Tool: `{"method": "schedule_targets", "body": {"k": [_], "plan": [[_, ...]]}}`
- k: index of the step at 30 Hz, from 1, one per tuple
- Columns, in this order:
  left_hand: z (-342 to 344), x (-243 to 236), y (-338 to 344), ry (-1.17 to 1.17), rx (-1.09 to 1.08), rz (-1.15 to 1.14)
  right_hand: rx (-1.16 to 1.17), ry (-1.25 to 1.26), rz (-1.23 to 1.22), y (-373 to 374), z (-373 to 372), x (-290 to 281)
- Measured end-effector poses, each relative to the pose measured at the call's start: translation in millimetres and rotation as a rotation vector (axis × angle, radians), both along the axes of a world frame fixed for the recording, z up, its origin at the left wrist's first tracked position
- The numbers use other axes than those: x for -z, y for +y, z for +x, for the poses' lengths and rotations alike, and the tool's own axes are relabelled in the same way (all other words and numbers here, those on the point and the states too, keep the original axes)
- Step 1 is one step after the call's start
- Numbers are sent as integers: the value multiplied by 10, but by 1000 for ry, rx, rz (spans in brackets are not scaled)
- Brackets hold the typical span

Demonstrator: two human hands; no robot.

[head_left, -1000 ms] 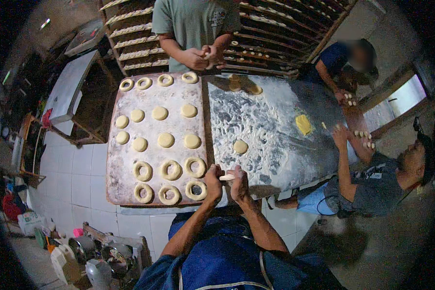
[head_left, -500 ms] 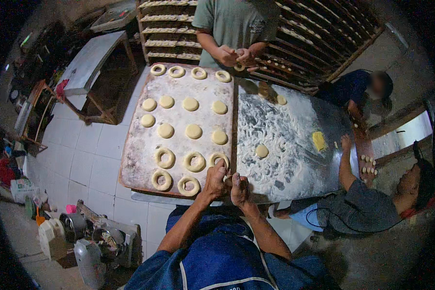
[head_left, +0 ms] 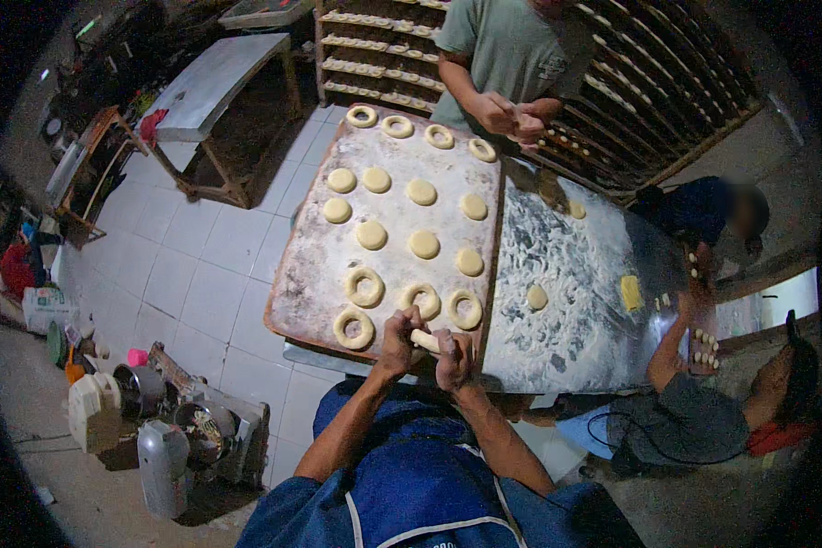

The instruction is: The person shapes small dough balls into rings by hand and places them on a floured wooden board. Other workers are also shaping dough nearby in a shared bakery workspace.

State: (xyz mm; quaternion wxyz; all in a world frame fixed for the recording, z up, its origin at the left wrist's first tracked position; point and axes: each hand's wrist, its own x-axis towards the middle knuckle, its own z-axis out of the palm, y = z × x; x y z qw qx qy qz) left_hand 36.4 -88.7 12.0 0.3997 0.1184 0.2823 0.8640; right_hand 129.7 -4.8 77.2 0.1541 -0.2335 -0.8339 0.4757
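Note:
Between my two hands, over the near edge of the floured board (head_left: 306, 274), is a pale piece of dough (head_left: 425, 341). My left hand (head_left: 398, 342) is closed on one end of it and my right hand (head_left: 455, 360) grips the other; most of its shape is hidden by my fingers. Just beyond my hands lie dough rings (head_left: 464, 310), and another ring (head_left: 353, 329) is left of my left hand. Farther up the board sit several flat dough rounds (head_left: 371, 235), with more rings (head_left: 397, 126) along the far edge.
To the right, a flour-dusted metal table (head_left: 575, 347) holds a dough round (head_left: 537, 297) and a yellow block (head_left: 631, 293). A co-worker (head_left: 511, 55) stands across; two others are at the right. Racks of dough (head_left: 384, 55) stand behind. Machines (head_left: 183, 438) sit at lower left.
The view has swung, so the board and table appear farther right. My hands have drawn slightly apart and the dough between them now shows. Left of my left hand, one ring fewer is visible in the near row.

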Motion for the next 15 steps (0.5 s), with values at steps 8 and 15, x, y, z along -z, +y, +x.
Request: {"method": "schedule_targets", "body": {"k": [8,15], "plan": [[-250,-25,-461,37,-310,-264,-298,250,268,-382,-404,238],[-479,-54,-732,-17,-369,-141,-443,300,338,-554,-620,472]]}}
